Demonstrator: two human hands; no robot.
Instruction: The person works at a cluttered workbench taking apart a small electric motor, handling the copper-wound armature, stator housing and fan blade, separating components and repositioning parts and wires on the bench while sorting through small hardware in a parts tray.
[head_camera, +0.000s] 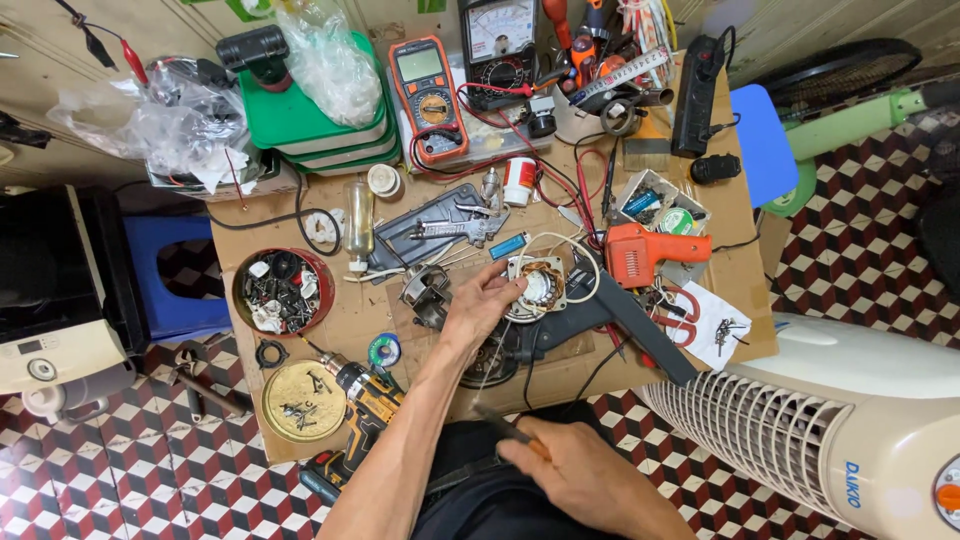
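Head view: your left hand (478, 305) has fingers clamped on the small motor stator (537, 287); your right hand (575, 470) grips a thin tool (505, 428); a slip could nick the copper windings

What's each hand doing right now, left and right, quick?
Left hand: fingers closed on the small motor stator on the workbench.
Right hand: closed on a thin dark tool, near the lap.

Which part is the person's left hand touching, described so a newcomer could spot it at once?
Start at the cluttered brown cardboard-covered worktable. Near its middle, left of the orange pistol-shaped tool, the left hand rests on a small square electric motor stator. Only it has copper windings around a pale centre, ringed by white wire.
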